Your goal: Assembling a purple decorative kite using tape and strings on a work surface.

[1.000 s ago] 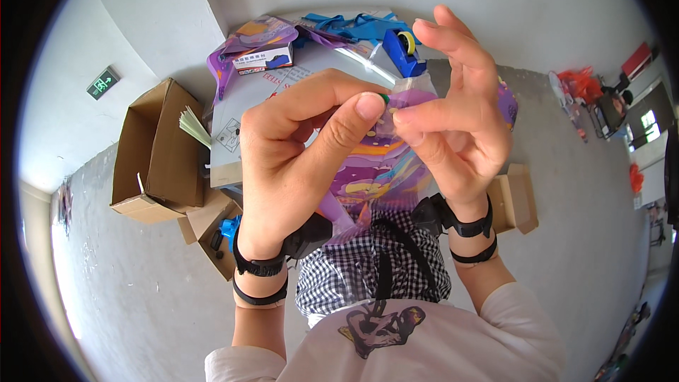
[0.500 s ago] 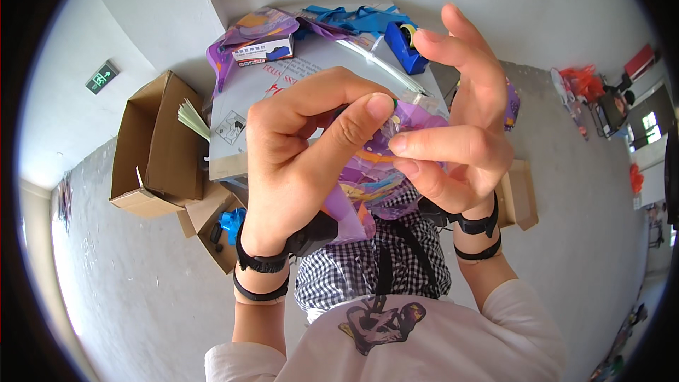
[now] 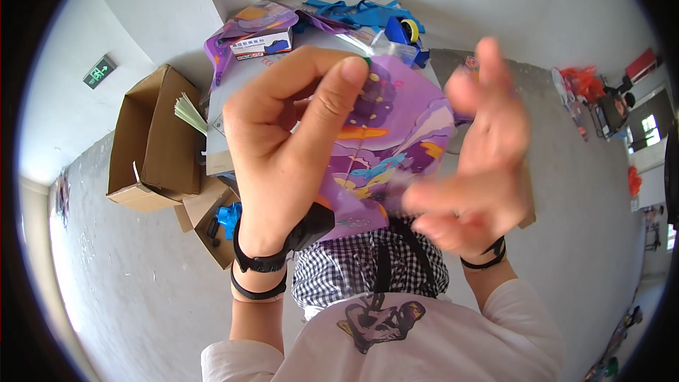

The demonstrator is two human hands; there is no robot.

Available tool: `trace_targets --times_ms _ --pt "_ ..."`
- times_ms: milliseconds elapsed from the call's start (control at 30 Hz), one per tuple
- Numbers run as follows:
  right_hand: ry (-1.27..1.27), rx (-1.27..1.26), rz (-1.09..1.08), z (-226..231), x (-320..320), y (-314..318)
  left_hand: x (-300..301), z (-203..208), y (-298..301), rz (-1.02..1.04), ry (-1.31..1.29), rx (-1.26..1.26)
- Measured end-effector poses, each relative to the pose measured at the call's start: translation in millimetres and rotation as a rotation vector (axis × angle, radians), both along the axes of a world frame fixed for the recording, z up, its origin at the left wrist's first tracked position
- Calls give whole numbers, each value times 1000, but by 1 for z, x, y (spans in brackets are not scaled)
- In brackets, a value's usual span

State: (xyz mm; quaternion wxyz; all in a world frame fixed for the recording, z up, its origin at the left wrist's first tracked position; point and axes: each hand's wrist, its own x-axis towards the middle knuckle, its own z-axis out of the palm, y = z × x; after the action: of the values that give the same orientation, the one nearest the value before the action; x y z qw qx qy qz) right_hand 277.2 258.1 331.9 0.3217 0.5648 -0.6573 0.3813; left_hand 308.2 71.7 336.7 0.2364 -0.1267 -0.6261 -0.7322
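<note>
My left hand pinches a purple printed sheet at its upper edge between thumb and bent index finger. A small bit of green shows at the thumb tip. Cartoon clouds, orange and blue shapes cover the sheet, which hangs spread out with fold lines above my checked lap. To the right of it, my right hand is smeared by motion. Its upper fingers point up, while thumb and index come near the sheet's lower right part. A pale blur sits at those fingertips, and whether they hold anything cannot be made out.
Behind my hands stands a table bearing another purple printed piece, a small printed box, blue fabric and a blue tape dispenser. Left of it are a cardboard box, pale strips and a lower carton.
The bunched purple sheet has opened out flat. My left hand moved slightly up and left with its edge, and my right hand shifted right and away from it.
</note>
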Motion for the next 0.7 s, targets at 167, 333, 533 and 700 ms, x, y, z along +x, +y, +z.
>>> trace_targets --times_ms 167,333,533,700 --pt "-408 -198 111 9 -4 1 4 1 8 0 26 -75" --pt "-299 -287 45 2 -10 -8 5 3 9 -12 3 -88" --pt "-279 -178 28 1 -17 -8 5 3 9 -57 19 -73" --pt "-283 -213 7 -2 -17 -10 5 3 9 -40 42 -77"
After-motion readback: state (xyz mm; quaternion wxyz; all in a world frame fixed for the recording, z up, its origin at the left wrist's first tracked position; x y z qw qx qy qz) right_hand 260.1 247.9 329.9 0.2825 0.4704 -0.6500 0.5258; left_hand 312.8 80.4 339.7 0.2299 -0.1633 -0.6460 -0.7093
